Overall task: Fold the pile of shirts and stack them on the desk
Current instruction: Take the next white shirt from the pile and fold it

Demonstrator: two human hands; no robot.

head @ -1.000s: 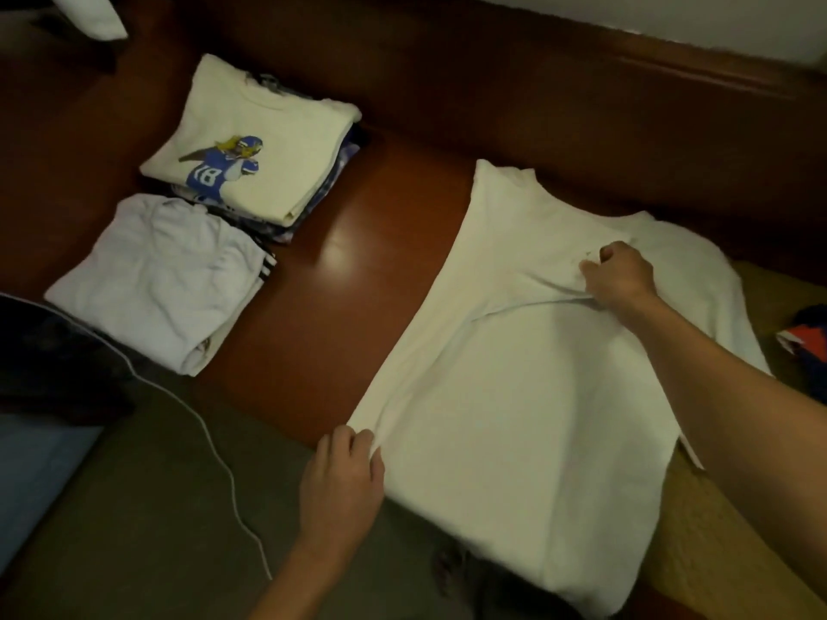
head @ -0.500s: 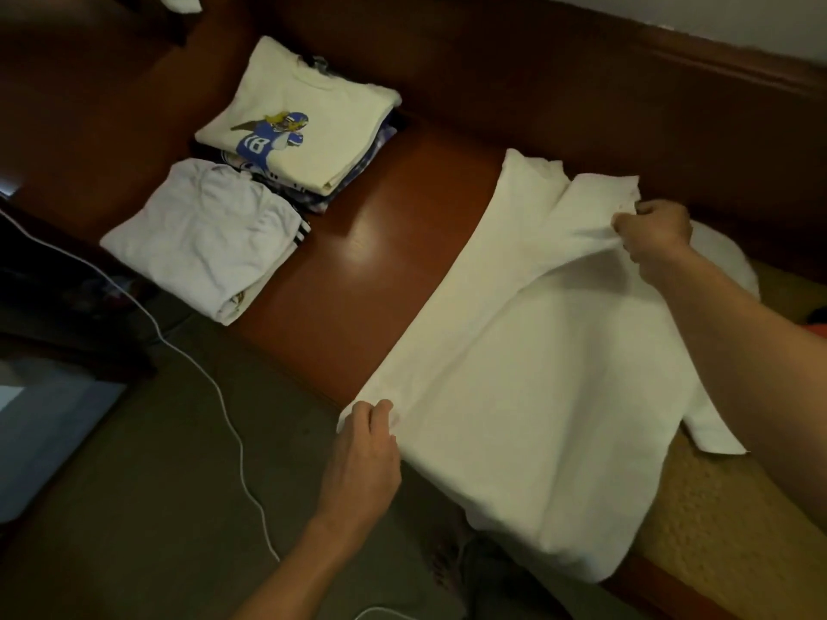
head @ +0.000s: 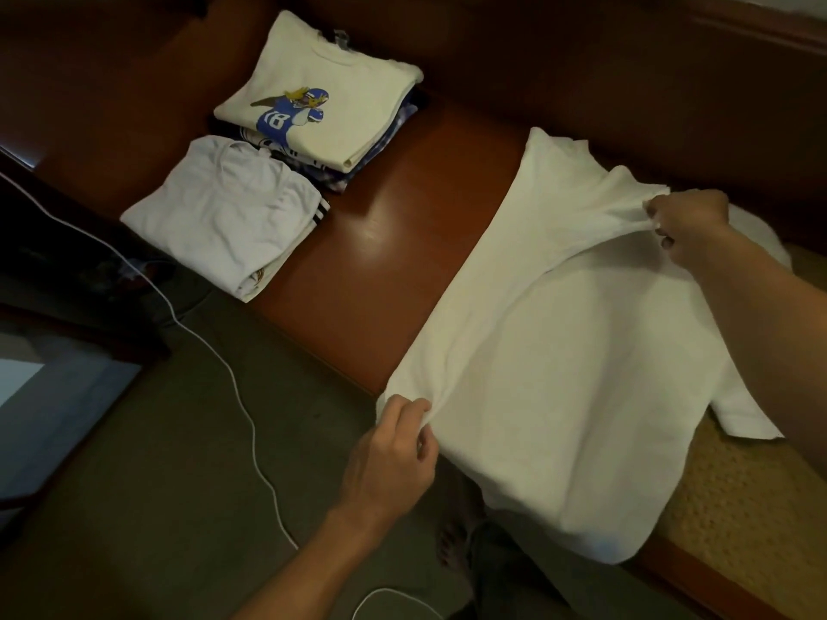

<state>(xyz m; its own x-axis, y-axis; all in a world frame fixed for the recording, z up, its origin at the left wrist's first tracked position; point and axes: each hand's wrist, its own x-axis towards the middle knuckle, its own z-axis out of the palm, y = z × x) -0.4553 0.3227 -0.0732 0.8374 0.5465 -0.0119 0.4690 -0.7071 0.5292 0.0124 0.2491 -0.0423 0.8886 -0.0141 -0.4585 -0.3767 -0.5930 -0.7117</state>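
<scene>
A plain white shirt (head: 581, 351) lies spread over the brown desk (head: 402, 261), its lower part hanging off the front edge. My left hand (head: 394, 445) pinches the shirt's near left edge at the desk's front. My right hand (head: 684, 221) grips a fold of cloth near the collar and lifts it off the desk. At the back left stands a stack of folded shirts (head: 322, 109), topped by a cream one with a blue football player print. A folded white shirt (head: 228, 217) lies just in front of that stack.
A white cable (head: 241, 396) runs across the grey floor on the left. Dark furniture (head: 67, 261) stands at the left edge. A tan woven surface (head: 738, 507) lies at the lower right under the shirt's sleeve. My bare foot (head: 452, 543) is below the desk edge.
My right hand has pulled the cloth near the collar up and toward the far right. My left hand keeps its pinch on the near edge. The view has shifted left.
</scene>
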